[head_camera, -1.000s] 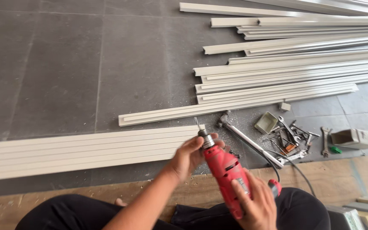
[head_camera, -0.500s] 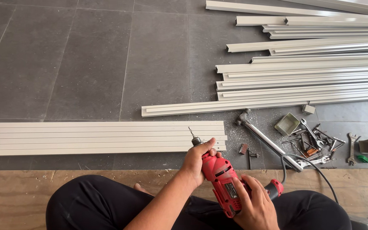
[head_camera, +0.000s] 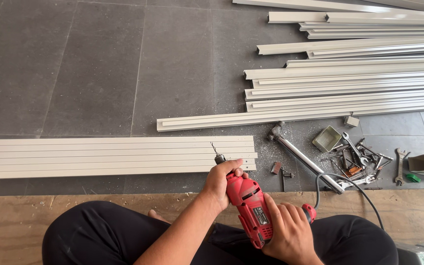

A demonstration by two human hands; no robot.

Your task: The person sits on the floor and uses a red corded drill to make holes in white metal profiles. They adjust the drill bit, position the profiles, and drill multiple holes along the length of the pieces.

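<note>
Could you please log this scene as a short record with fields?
left hand: wrapped round the front of the red drill, near its chuck
right hand: gripping the drill's handle
drill bit: over the flat pale profiles
hammer: on the grey floor
loose tools: right of the hammer

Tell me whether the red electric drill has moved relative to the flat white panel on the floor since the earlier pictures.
Yes. The red electric drill has drawn back towards the person; its bit now points at the flat white panel's right end.

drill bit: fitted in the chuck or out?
Fitted. The bit sticks out of the red drill's chuck, over the white profiles.
</note>
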